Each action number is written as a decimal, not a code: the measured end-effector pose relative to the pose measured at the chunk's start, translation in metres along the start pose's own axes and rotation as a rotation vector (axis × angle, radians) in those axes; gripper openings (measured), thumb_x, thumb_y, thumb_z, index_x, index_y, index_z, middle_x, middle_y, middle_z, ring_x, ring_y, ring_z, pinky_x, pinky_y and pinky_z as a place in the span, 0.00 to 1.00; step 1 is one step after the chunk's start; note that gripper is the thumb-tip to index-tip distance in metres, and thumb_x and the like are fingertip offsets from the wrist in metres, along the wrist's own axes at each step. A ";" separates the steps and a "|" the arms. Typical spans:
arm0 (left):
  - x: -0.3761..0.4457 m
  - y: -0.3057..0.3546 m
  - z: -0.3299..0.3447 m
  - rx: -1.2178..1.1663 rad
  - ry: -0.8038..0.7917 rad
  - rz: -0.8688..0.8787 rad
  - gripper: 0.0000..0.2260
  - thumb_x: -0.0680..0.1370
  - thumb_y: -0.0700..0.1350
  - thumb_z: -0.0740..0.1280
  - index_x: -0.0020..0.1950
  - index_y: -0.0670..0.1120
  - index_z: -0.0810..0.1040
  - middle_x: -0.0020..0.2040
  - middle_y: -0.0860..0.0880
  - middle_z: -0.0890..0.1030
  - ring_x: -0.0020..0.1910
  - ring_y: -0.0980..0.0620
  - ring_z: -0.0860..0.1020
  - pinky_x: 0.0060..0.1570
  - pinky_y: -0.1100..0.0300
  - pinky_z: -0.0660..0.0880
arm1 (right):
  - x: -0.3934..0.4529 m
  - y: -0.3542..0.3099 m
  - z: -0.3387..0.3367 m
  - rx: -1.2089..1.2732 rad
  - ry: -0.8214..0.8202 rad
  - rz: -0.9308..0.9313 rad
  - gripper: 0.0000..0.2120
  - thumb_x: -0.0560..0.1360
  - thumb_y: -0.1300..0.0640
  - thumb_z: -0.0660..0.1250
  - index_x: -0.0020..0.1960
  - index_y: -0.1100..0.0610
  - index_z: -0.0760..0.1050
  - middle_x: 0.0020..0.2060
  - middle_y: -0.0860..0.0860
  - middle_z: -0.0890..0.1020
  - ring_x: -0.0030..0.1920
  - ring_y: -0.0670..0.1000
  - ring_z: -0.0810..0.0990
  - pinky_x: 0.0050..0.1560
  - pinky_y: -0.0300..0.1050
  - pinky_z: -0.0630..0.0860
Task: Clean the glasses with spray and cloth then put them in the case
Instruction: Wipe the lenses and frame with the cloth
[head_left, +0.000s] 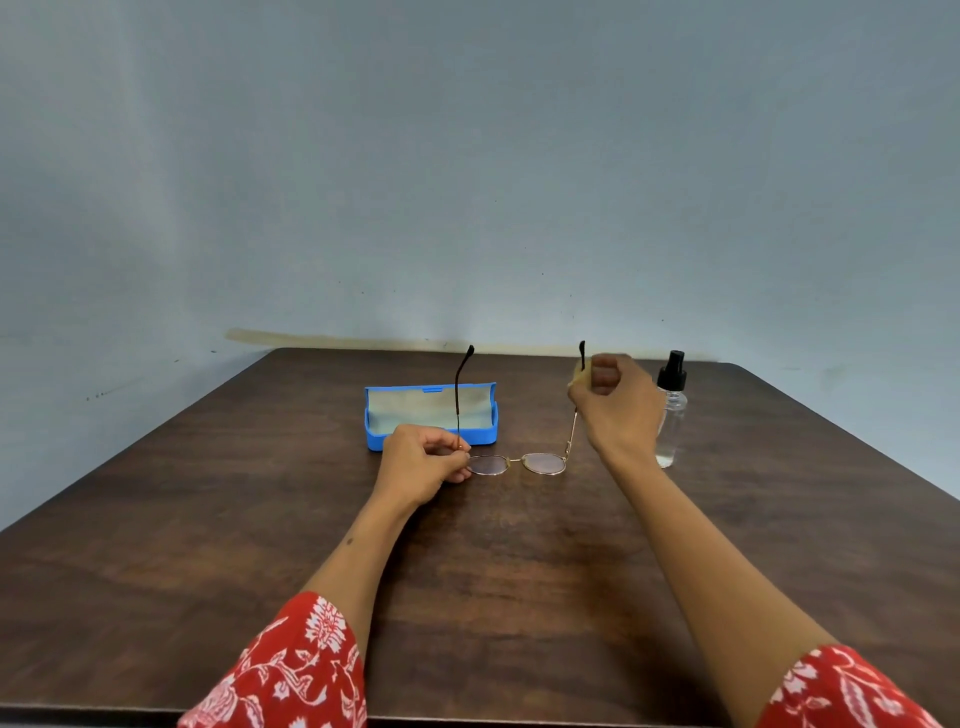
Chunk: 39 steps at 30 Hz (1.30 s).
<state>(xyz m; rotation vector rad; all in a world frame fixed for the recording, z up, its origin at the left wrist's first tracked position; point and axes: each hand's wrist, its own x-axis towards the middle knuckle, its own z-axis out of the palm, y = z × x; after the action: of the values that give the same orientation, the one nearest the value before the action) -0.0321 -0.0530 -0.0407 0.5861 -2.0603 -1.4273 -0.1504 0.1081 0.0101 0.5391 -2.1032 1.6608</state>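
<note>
Against a pale grey wall, a dark wooden table carries the work. The left hand is pinched on the glasses at the left hinge; the right hand is curled round a small cloth on the upright right temple. The thin frame could be twisted if the temple is pulled too hard. The spray bottle, just behind the right wrist, could be knocked over. The open blue case lies behind the left hand.

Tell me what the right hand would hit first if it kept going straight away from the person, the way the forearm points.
Probably nothing on the table: the right hand is raised, wiping the glasses temple with a cloth. The spray bottle stands just to its right, seemingly off that line. Beyond looks free up to the wall, though depth is unclear.
</note>
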 end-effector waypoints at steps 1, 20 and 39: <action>0.000 0.000 0.000 0.000 0.000 0.001 0.04 0.71 0.33 0.71 0.43 0.40 0.83 0.34 0.44 0.83 0.31 0.53 0.83 0.35 0.66 0.80 | 0.003 -0.006 0.000 0.017 0.016 -0.019 0.10 0.70 0.59 0.69 0.52 0.56 0.78 0.37 0.46 0.81 0.40 0.48 0.81 0.40 0.36 0.74; 0.000 -0.002 0.000 -0.073 0.002 0.000 0.02 0.71 0.32 0.70 0.43 0.35 0.81 0.33 0.41 0.83 0.30 0.52 0.82 0.36 0.64 0.80 | -0.048 -0.043 0.025 0.071 -0.240 -0.162 0.06 0.70 0.60 0.69 0.47 0.54 0.79 0.38 0.45 0.83 0.37 0.41 0.81 0.44 0.39 0.79; -0.001 -0.003 0.001 -0.109 -0.037 0.019 0.02 0.71 0.32 0.71 0.42 0.37 0.81 0.36 0.39 0.83 0.32 0.48 0.82 0.40 0.58 0.81 | -0.054 -0.042 0.061 0.096 -0.299 -0.015 0.04 0.68 0.54 0.71 0.42 0.52 0.78 0.30 0.44 0.80 0.36 0.46 0.82 0.44 0.44 0.78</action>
<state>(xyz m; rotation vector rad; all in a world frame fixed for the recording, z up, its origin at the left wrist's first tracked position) -0.0316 -0.0529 -0.0435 0.4974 -1.9959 -1.5386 -0.0872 0.0418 0.0026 0.8788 -2.2227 1.7711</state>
